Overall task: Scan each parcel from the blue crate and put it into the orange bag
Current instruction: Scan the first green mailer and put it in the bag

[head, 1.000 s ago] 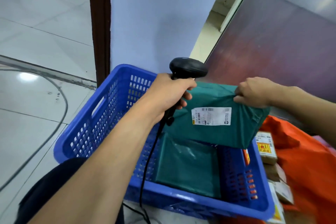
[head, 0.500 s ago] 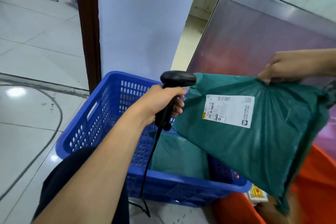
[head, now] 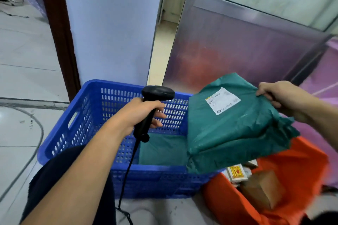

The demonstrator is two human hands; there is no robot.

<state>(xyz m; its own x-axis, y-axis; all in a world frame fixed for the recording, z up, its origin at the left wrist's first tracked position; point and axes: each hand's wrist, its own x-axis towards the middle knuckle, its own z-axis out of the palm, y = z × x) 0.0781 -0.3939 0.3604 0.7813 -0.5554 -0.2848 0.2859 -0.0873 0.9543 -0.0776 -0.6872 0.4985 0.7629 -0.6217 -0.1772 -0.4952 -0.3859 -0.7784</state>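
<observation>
— Holding what, nearest us?
— Left hand [head: 140,115] curls round the scanner [head: 157,93]; the right hand [head: 279,97] pinches the green parcel [head: 234,129] by its far corner, long axis slanting down over the orange bag [head: 301,166], beside the blue crate [head: 91,115].
— Next?
— Probably just lowering it. Tiled floor [head: 22,71], metal door [head: 237,45] beyond.

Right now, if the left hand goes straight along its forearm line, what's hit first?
Probably the far wall of the blue crate, beyond the left hand gripping the scanner. Depth is unclear; the held green parcel lies right of that line.
</observation>
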